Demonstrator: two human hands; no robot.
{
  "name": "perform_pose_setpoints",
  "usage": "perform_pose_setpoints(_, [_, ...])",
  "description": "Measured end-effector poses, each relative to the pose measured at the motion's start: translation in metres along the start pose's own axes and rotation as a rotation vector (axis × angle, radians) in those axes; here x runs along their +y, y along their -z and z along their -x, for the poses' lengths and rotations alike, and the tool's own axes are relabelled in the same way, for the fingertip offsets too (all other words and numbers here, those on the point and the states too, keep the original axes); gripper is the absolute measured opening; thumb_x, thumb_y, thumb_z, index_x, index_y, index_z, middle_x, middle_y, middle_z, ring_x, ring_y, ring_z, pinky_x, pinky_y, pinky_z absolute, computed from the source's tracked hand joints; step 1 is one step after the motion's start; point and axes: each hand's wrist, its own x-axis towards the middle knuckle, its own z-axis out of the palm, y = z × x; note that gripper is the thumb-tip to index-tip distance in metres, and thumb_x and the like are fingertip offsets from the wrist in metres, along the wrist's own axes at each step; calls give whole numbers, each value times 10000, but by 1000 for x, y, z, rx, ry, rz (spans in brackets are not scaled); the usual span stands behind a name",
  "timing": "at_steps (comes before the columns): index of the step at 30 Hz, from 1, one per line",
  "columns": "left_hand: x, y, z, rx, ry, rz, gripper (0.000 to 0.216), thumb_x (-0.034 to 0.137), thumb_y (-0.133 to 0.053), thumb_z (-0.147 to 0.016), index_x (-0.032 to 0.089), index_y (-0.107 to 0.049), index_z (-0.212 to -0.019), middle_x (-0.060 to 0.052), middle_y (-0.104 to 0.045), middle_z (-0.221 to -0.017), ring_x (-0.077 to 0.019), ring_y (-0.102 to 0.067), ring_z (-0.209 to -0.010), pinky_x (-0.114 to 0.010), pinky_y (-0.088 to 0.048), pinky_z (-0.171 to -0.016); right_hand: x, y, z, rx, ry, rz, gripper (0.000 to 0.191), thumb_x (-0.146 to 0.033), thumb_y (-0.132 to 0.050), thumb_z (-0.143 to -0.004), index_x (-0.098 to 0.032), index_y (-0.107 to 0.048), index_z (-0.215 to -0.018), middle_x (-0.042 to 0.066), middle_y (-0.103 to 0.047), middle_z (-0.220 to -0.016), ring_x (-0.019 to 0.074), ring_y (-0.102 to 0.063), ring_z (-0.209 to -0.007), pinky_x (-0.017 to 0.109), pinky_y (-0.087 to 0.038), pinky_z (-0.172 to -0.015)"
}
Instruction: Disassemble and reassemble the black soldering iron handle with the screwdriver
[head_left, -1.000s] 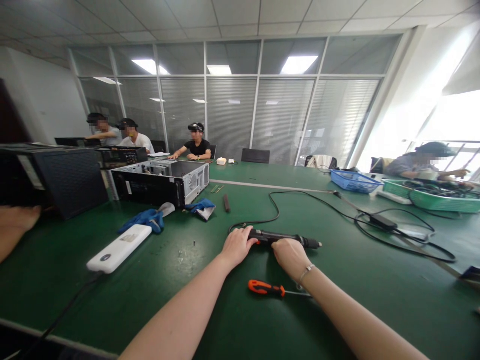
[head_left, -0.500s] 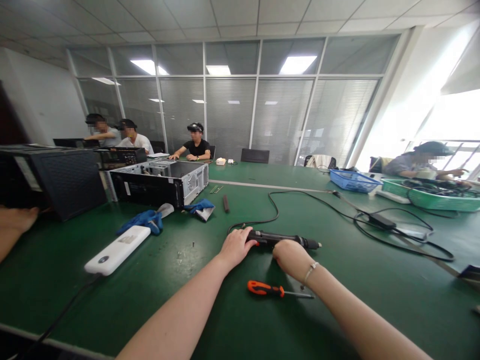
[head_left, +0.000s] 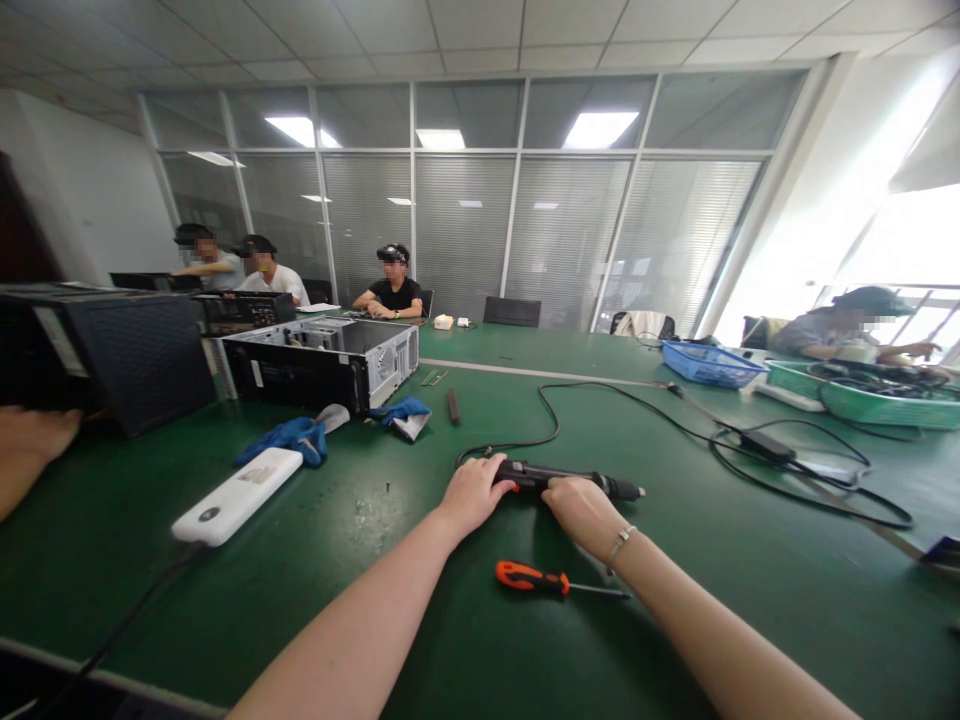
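A black electric screwdriver (head_left: 534, 474) lies crosswise before me, its bit end pointing right and its cord leaving the left end. My left hand (head_left: 474, 492) is closed over its rear end, thumb near a red button. Against the middle of the barrel, my right hand (head_left: 583, 510) has its fingers curled in; their tips are hidden. Nearer to me an orange and black hand screwdriver (head_left: 531, 578) rests on the green table (head_left: 420, 620), its shaft ending below my right wrist. A tiny screw-like piece (head_left: 388, 487) stands left of my left hand.
Leftward are a white power strip (head_left: 238, 496), blue gloves (head_left: 289, 438), an open computer case (head_left: 300, 370) and a black case (head_left: 142, 360) with another person's hand (head_left: 37, 440) beside it. Cables and an adapter (head_left: 766, 446) spread rightward, near blue (head_left: 712, 364) and green baskets (head_left: 870, 398). Co-workers sit beyond.
My right hand has shifted slightly left along the electric screwdriver and turned a little. My left hand keeps its place. Across the table, a seated person's hands have drawn together.
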Motion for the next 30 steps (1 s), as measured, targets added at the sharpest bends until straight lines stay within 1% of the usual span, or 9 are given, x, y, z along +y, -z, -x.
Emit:
perform_pose_setpoints(6, [2, 5, 1, 9, 1, 42, 425, 382, -604, -846, 204, -511, -1221, -85, -633, -1134, -258, -568, -1046, -363, -432, -915, 2, 3, 2, -5, 33, 30, 233, -44, -473, -799, -107, -695, -769, 141, -701, -794, 238, -670, -782, 269, -465, -686])
perform_pose_setpoints(9, [1, 7, 2, 5, -20, 103, 427, 369, -672, -789, 221, -540, -1167, -63, -638, -1108, -253, -580, -1017, -348, -446, -884, 0, 5, 5, 23, 16, 21, 206, -56, -474, -783, -108, -670, -818, 136, -701, -827, 241, -667, -785, 274, -457, -669])
perform_pose_setpoints(11, [0, 9, 2, 15, -25, 141, 431, 350, -706, -755, 231, -549, -1138, -50, -640, -1100, -248, -585, -1003, -345, -445, -881, -1, 8, 6, 50, -8, 11, 199, -94, -452, -809, -108, -640, -872, 122, -698, -814, 227, -663, -747, 270, -445, -638])
perform_pose_setpoints(13, [1, 10, 2, 24, -21, 171, 439, 321, -732, -726, 236, -553, -1118, -41, -641, -1094, -244, -587, -1002, -345, -440, -891, -2, 11, 7, 95, -54, -43, 194, -135, -428, -836, -115, -605, -913, 91, -689, -772, 200, -650, -683, 258, -425, -600])
perform_pose_setpoints(16, [4, 11, 2, 23, -16, 205, 436, 281, -749, -696, 243, -560, -1087, -28, -642, -1083, -241, -587, -1001, -339, -437, -893, 1, 13, 6, 203, -104, -225, 160, -169, -427, -851, -147, -579, -896, 39, -661, -726, 158, -613, -635, 241, -409, -592])
perform_pose_setpoints(19, [5, 11, 3, 21, -10, 219, 428, 267, -754, -683, 245, -565, -1066, -27, -638, -1082, -243, -583, -1004, -340, -439, -890, 4, 6, 3, 339, -51, -391, 168, -193, -426, -872, -172, -592, -865, 30, -641, -765, 150, -596, -694, 250, -435, -663])
perform_pose_setpoints(22, [4, 10, 3, 23, -20, 228, 436, 267, -758, -678, 243, -562, -1066, -28, -637, -1074, -244, -581, -1001, -341, -439, -885, 4, -6, 1, 451, 43, -497, 209, -179, -416, -890, -183, -624, -914, 50, -638, -851, 151, -595, -754, 268, -465, -715])
perform_pose_setpoints(26, [1, 8, 3, 32, -24, 233, 443, 282, -751, -685, 246, -559, -1082, -28, -640, -1066, -244, -584, -993, -341, -440, -880, 0, -17, -1, 540, 127, -527, 225, -153, -431, -893, -196, -646, -945, 59, -644, -876, 158, -598, -778, 282, -486, -738])
perform_pose_setpoints(30, [0, 6, 3, 41, -31, 234, 446, 295, -749, -687, 255, -560, -1089, -25, -640, -1078, -246, -584, -1005, -343, -432, -902, -3, -20, -2, 577, 110, -467, 180, -160, -459, -886, -187, -627, -945, 54, -648, -829, 168, -591, -741, 299, -486, -716])
